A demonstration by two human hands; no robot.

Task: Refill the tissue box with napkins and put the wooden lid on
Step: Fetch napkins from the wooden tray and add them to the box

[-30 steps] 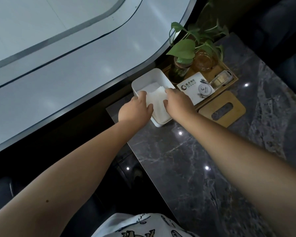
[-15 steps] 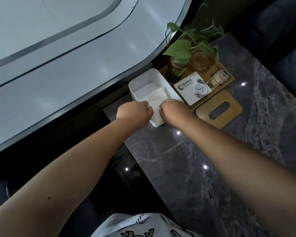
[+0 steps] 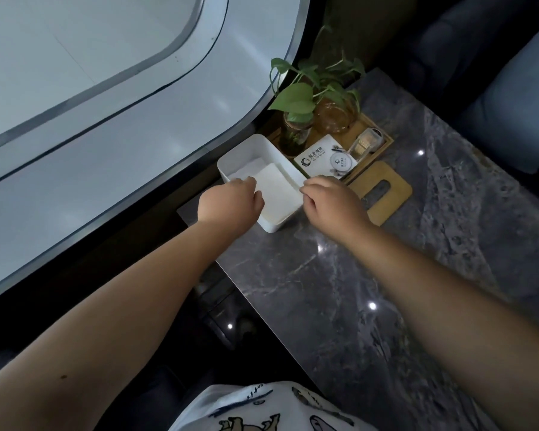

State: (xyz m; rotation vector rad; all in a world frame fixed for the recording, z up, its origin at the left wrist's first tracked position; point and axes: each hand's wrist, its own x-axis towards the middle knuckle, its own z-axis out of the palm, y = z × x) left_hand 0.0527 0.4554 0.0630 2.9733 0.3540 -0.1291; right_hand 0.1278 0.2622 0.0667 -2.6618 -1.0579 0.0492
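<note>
A white open tissue box [image 3: 252, 146] stands at the table's far left edge. Inside it a flat stack of white napkins [image 3: 276, 189] lies toward the near end. My left hand [image 3: 231, 204] is curled over the box's near left corner, its fingertips on the stack's left edge. Curled loosely, my right hand [image 3: 333, 204] has its fingertips at the box's right rim and holds nothing. Flat on the table just right of the box lies the wooden lid [image 3: 392, 194] with an oval slot, its left part hidden by my right hand.
A wooden tray [image 3: 383, 141] behind the box carries a leafy plant in a glass jar [image 3: 294, 132], an amber glass jar [image 3: 333, 118], a white card [image 3: 316, 157] and a toothpick holder [image 3: 366, 144]. The dark marble table [image 3: 386, 275] reaches toward me. A curved glass railing runs along the left.
Both hands pulled back from the middle of the napkins and then moved apart to the box's two sides. The stack now shows flat between them.
</note>
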